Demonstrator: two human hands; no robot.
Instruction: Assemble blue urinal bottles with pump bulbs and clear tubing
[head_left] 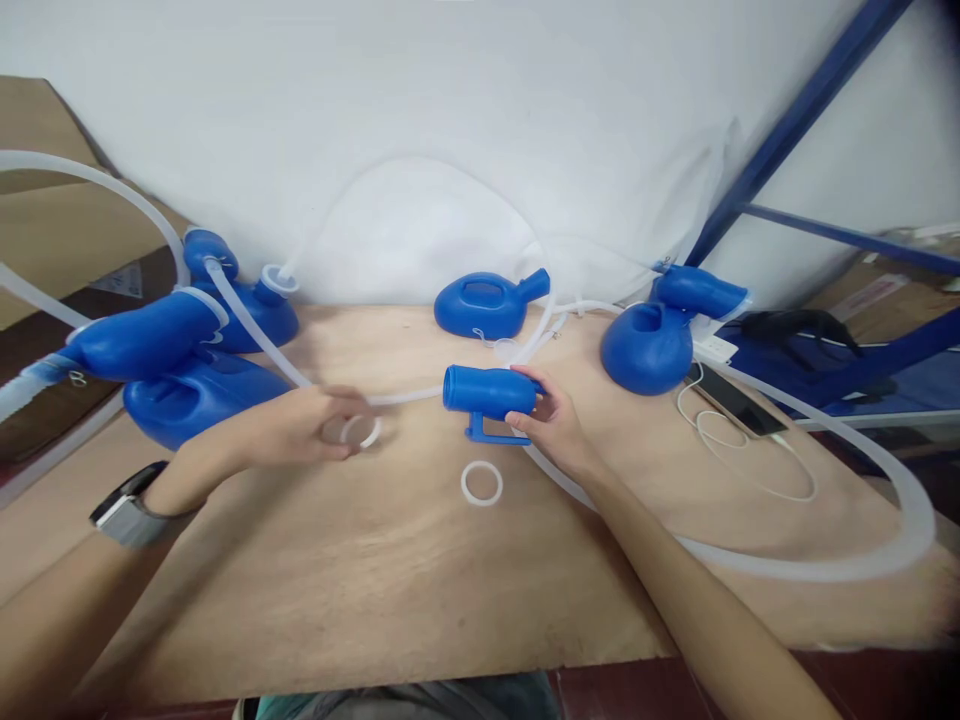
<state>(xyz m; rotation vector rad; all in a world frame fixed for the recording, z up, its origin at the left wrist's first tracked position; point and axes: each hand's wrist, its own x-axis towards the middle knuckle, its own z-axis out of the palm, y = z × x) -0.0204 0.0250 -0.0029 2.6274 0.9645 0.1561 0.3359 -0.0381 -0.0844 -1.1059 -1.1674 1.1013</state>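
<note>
In the middle of the head view, my right hand [551, 415] is closed around the rear end of a blue plastic urinal funnel [484, 390]. Its round open mouth points left and a flat handle hangs below. A clear hose [559, 475] runs off from under this hand. Farther left, my left hand [311, 425] pinches a white ring [373, 434], held a little above the table; the fingers partly hide it, and it is slightly blurred. Another white ring [481, 502] lies flat on the wood, just below the funnel.
Blue urinal bottles with hoses stand at the left [199, 395], at the back [476, 305] and at the right [645, 350]. A phone [739, 400] with a white cable lies at the right. Behind the wooden table [390, 580] rises a white wall; cardboard boxes [45, 220] are far left.
</note>
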